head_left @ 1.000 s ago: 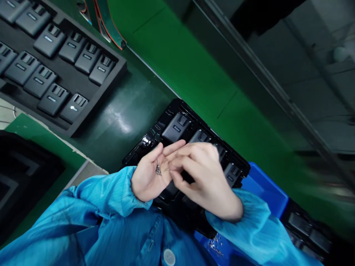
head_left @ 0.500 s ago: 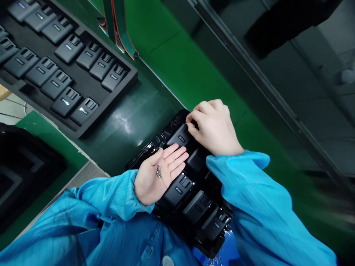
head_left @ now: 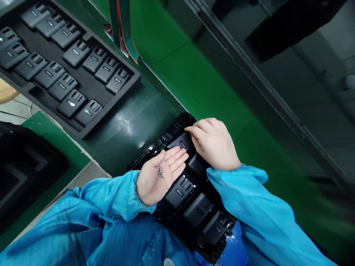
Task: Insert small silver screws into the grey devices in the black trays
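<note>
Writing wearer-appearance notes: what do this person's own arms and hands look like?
Loose, creased, bright blue fabric sleeves cover both arms down to the wrists. The left hand and right hand are bare: no gloves, no rings visible.

The far tray (head_left: 110,106) lies left on the counter (head_left: 122,120), packs (head_left: 88,112) in two rows inside, straps (head_left: 126,29) behind its right end. The near tray (head_left: 177,123) lies to its right, holding more packs (head_left: 179,194). Screws (head_left: 160,172) lie in the left grip (head_left: 155,181), over this tray; the right grip (head_left: 215,146) is over its far side. A bin (head_left: 235,244) sits at its near-right corner.
</note>
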{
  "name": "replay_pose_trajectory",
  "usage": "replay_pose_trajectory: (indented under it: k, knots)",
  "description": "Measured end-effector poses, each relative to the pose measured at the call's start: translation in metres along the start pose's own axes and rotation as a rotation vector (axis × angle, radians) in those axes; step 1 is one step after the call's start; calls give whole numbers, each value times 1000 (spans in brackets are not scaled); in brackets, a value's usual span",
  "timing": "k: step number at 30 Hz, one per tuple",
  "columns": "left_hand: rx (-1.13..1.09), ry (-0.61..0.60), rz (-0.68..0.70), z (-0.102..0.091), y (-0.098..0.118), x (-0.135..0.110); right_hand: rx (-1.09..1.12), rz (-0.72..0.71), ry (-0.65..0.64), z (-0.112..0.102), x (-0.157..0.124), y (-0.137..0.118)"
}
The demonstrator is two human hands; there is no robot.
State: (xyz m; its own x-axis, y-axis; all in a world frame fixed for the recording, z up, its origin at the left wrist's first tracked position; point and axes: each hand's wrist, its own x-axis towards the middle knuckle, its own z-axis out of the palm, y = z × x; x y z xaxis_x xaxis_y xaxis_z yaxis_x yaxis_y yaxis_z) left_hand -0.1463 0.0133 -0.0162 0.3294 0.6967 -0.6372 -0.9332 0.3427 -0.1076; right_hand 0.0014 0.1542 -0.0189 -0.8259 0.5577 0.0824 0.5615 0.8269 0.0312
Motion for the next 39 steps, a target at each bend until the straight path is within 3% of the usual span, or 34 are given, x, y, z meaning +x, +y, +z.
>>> replay_pose_trajectory:
  k: [6, 10, 16, 23, 39]
  knots:
    - [18, 6, 40, 2, -2, -1, 250, 116, 81, 4, -8, -2]
    - [25, 7, 44, 1, -3, -2, 298, 158, 85, 4, -11, 2]
    - [31, 4, 58, 0, -3, -2, 204, 252, 97, -1, 0, 3]
    - [13, 2, 37, -2, -5, 0, 76, 433, -109, -7, 29, -29]
    - [25, -1, 16, -1, -5, -1, 35, 447, 22, 3, 14, -40]
